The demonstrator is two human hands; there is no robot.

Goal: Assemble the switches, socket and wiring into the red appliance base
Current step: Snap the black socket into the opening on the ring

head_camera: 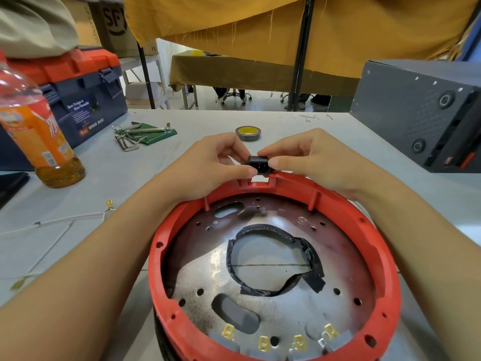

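Both the left hand (pixel 221 162) and right hand (pixel 309 162) pinch the small black plastic socket (pixel 259 164) above the round red plastic base (pixel 374 246) notch, where tilting may jam it.

Grey worktable (pixel 182 162), mustard cloth hanging (pixel 338 27), draped table behind (pixel 234 71)

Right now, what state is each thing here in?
Socket: pinched by both hands, above the rim notch, not seated.
Left hand: pinching socket.
Right hand: pinching socket.
Red base: open, inside showing.
Toolbox: lid shut.
Bottle: upright, part full.
Tape roll: lying flat.
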